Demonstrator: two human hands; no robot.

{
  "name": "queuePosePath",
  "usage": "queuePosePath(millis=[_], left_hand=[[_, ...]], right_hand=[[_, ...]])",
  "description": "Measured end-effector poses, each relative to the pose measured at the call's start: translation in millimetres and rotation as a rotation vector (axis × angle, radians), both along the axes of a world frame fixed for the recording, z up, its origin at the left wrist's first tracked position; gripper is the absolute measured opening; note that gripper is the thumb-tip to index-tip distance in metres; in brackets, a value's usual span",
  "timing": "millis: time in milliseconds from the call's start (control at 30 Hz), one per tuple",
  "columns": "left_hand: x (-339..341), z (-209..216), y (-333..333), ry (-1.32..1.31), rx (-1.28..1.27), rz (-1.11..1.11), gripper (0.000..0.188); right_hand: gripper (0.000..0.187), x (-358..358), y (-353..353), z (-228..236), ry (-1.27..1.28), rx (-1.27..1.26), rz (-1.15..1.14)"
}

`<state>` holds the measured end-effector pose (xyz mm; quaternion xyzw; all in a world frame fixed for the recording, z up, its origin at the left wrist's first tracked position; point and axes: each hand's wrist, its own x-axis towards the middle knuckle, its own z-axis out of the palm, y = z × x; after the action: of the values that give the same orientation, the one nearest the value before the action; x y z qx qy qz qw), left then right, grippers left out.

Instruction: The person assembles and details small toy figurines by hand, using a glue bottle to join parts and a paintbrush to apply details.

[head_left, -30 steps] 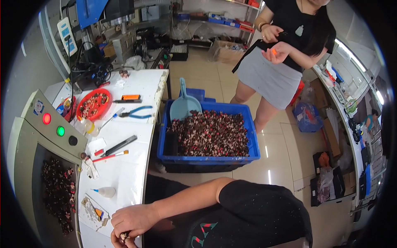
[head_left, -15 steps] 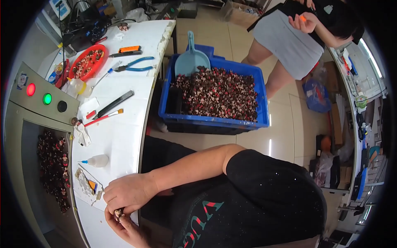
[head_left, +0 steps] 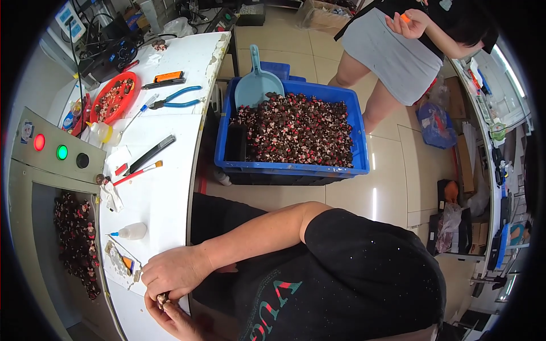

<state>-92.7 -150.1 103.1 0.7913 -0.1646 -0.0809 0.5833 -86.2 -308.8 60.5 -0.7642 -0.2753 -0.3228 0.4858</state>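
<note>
Reaching across from the shirted torso, my right hand (head_left: 176, 271) is bent over the near edge of the white table, its fingers closed on a small brown-and-cream figurine (head_left: 163, 298). Below it my left hand (head_left: 170, 319) pinches the same piece from underneath. Most of the figurine is hidden by fingers. Just beyond the hands lies a stained white card (head_left: 116, 273) with a small orange-and-blue item (head_left: 128, 263) on it. A needle-tipped squeeze bottle (head_left: 134, 231) lies on its side a little farther up.
Farther up the table are a red-handled brush (head_left: 138, 172), a black knife (head_left: 151, 154), blue pliers (head_left: 177, 98) and a red bowl (head_left: 135, 94). A lit cabinet (head_left: 34, 196) holds many pieces. A blue bin (head_left: 284, 166) with a scoop (head_left: 256, 85) stands beside; another person (head_left: 392, 51) stands behind it.
The whole view has shifted slightly, the table moving a little left. Both hands stay together on the figurine with only slight finger movement.
</note>
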Motion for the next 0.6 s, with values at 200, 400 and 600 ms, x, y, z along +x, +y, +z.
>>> queuePosePath(millis=[200, 400, 600], left_hand=[[28, -12, 30, 0.112, -0.25, -0.047, 0.038], [39, 12, 32, 0.313, -0.172, -0.206, 0.054], [27, 6, 58, 0.334, -0.293, -0.17, 0.058]], right_hand=[[0.018, 22, 14, 6, -0.001, 0.029, 0.078], [0.027, 18, 5, 19, 0.148, -0.154, 0.026], [0.037, 20, 25, 22, 0.172, -0.17, 0.073]])
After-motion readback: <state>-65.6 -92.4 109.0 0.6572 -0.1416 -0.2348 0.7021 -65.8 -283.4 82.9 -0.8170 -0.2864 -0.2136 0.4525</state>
